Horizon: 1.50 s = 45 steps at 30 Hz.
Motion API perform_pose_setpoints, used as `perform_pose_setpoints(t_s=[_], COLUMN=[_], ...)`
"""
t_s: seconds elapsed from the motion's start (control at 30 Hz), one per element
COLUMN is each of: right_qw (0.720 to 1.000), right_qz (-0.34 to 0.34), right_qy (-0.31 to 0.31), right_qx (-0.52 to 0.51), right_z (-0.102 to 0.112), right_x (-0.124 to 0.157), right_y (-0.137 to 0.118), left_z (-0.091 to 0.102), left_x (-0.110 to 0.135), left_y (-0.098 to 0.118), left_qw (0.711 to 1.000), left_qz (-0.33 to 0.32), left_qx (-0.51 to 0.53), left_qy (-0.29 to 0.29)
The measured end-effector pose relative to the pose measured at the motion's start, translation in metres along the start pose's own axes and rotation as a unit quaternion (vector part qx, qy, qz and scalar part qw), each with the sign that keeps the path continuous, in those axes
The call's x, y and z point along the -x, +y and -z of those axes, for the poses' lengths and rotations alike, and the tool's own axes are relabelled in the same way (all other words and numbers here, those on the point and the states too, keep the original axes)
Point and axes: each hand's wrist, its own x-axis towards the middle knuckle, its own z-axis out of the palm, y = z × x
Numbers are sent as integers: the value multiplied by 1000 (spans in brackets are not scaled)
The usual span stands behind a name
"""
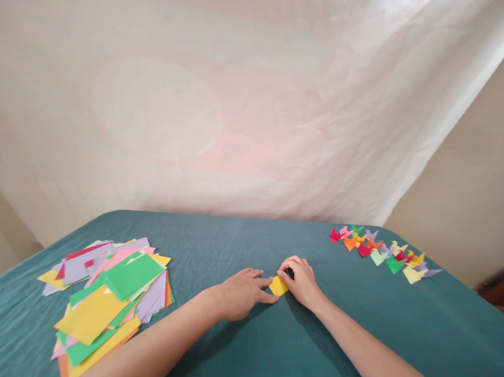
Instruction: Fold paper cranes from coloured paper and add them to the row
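A small folded yellow paper point(278, 285) lies on the teal tablecloth point(240, 244) near the middle. My left hand point(241, 293) rests palm down just left of it, fingers stretched flat, fingertips touching the paper's left edge. My right hand point(301, 279) sits on the paper's right side with curled fingers pinching its edge. Part of the paper is hidden under my right fingers.
A loose pile of coloured paper sheets point(104, 299) spreads over the table's left part. A row of several small folded paper figures point(380, 252) lies at the far right. A pale cloth backdrop point(240, 108) hangs behind the table.
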Motion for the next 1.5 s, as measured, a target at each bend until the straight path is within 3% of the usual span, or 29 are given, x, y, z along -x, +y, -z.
perform_pose_setpoints(t_s=[0.33,0.5,0.7,0.97,1.1,1.27,1.5], right_qw=[1000,993,983,986,987,974,963], right_qz=[-2,27,-11,-1,55,184,183], right_qy=[19,5,-8,14,50,-54,-157], right_qx=[21,111,186,167,141,120,121], right_z=[-4,-2,4,4,11,24,32], right_x=[2,11,14,17,21,27,30], right_y=[5,1,7,17,11,-10,-18], left_z=[-2,1,4,4,6,3,2], left_x=[1,1,1,1,2,3,2], left_y=[-1,0,0,-1,0,0,1], left_qw=[1000,1000,999,999,999,999,999], left_qz=[-5,0,-8,-15,-13,-11,-8], left_qx=[5,-10,-7,-10,-14,-16,-4], left_qy=[6,-26,-43,-45,-40,-33,-32])
